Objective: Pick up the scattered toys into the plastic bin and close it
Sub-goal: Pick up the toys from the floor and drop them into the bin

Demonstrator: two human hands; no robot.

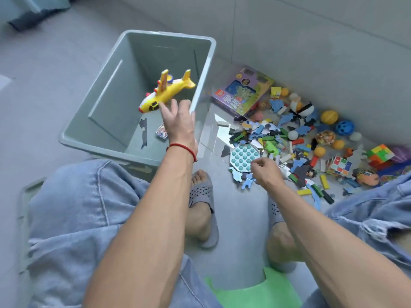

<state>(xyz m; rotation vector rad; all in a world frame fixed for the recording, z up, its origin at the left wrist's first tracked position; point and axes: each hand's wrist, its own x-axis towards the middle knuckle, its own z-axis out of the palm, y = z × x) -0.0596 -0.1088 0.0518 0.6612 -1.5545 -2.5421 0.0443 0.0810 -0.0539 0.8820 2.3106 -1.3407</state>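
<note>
Dozens of toys [295, 138] lie heaped on the floor [55, 70] at centre right of the frame, against the wall, while a grey bin [201, 70] stands open at upper left with only a few flat pieces on its bottom. A person's left hand [179, 123], fingers spread and gripping nothing, hangs over the bin's near corner, fingertips just beside the nose of a yellow plane [165, 92] that is above the bin's interior; whether a fingertip touches the plane cannot be told. The right hand [265, 172], fingers curled loosely, sits at the near edge of the heap beside a teal bubble pad [243, 154]; whether it pinches a piece cannot be told.

The plane looks like light, hollow, rigid plastic, best taken round the fuselage, not by its thin wings. The foam-like puzzle cutouts appear flat and flimsy, likely easier scooped in handfuls. The balls [329, 117] may roll, so cupping from above should suit them, and the cube [339, 166] and purple box [243, 90] offer firm edges. A lid-like panel [25, 201] lies at lower left, so closing is not yet due.
</note>
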